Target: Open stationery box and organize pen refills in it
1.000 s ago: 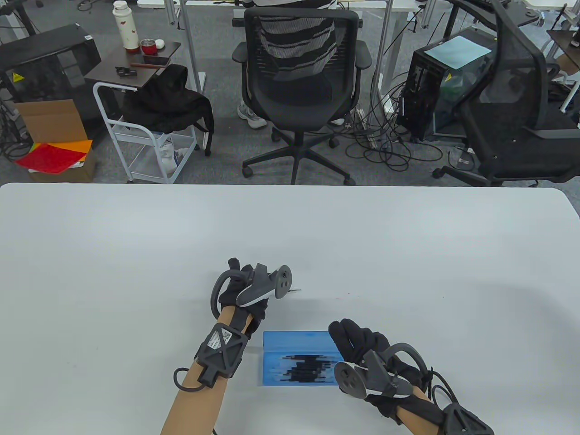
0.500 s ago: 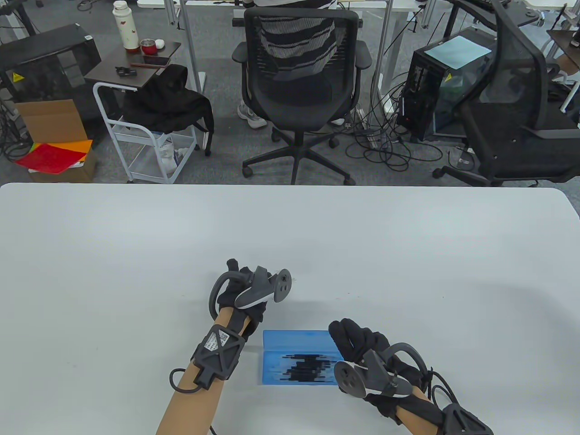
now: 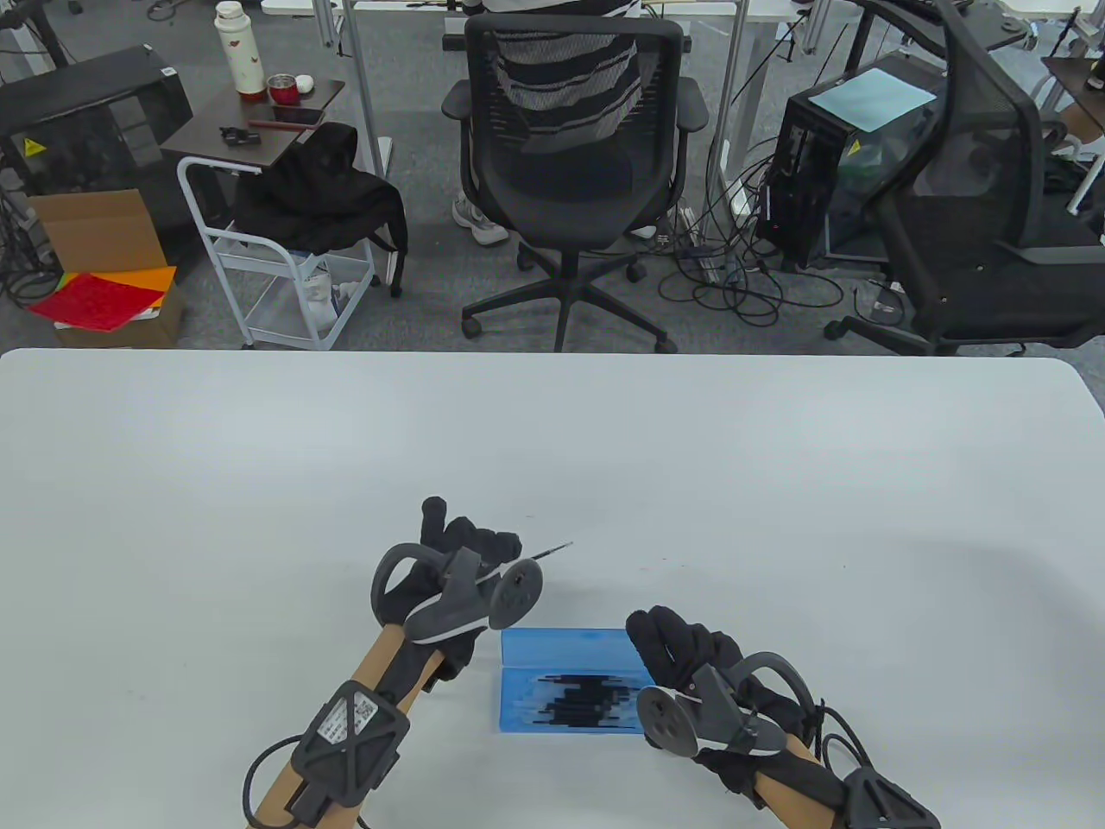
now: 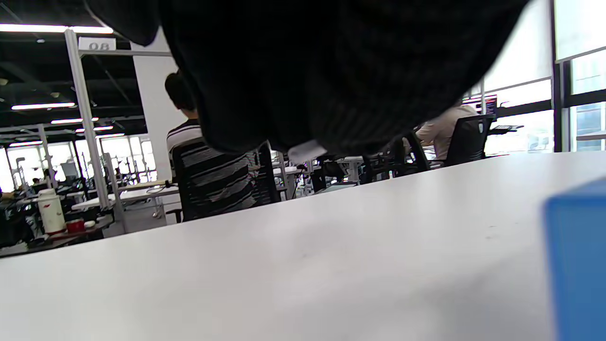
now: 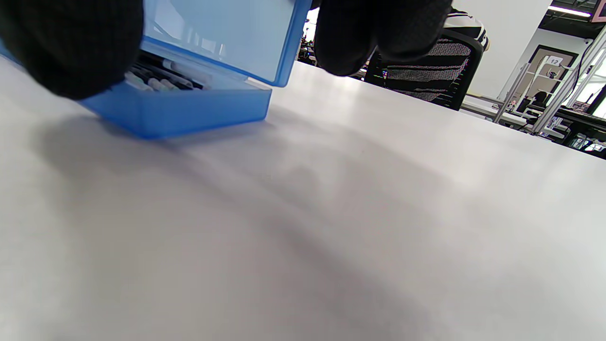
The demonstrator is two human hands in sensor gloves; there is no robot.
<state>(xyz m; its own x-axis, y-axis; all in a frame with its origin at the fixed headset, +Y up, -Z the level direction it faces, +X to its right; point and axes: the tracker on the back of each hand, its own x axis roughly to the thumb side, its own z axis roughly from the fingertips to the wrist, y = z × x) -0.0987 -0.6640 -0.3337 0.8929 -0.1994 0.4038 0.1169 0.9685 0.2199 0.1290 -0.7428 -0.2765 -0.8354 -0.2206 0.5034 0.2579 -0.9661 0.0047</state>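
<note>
Office: desk chairs (image 3: 565, 164), PC tower (image 3: 816, 173)

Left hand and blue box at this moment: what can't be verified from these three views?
- Left hand grip on the thin refill: the table view shows only the tip; the tracker covers the fingers, and the glove fills the left wrist view.
- Refill count in the blue box: blurred in the table view, partly behind the right hand in the right wrist view.
- Whether the right hand touches the lid: unclear.

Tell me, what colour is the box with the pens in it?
The box is see-through blue; the right wrist view shows it best.
</note>
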